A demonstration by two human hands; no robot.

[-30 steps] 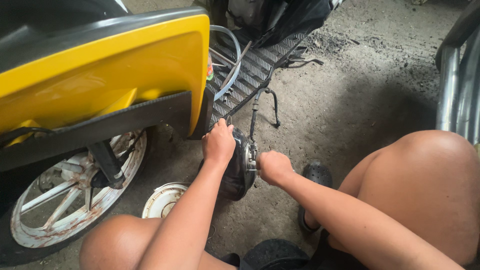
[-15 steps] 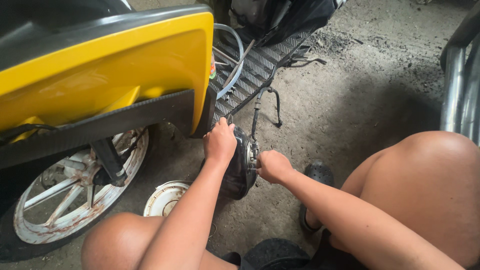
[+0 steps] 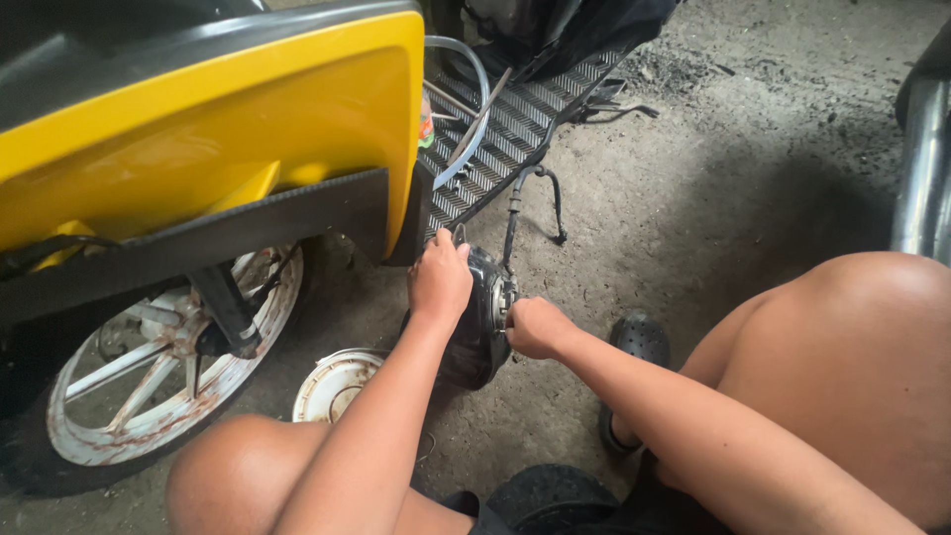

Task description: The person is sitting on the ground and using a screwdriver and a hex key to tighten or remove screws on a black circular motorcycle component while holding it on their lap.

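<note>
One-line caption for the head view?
Both hands, left hand and right hand, grip a dark round part beside a yellow scooter.

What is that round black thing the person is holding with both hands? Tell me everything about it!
The round black part is a dark, shiny, drum-shaped piece that looks like metal, with a paler silvery centre facing right. It stands on edge on the concrete floor, below the yellow scooter body. The left hand rests over its top, and the right hand presses at its centre. A thin black cable rises from it. A white round cover lies beside it.
</note>
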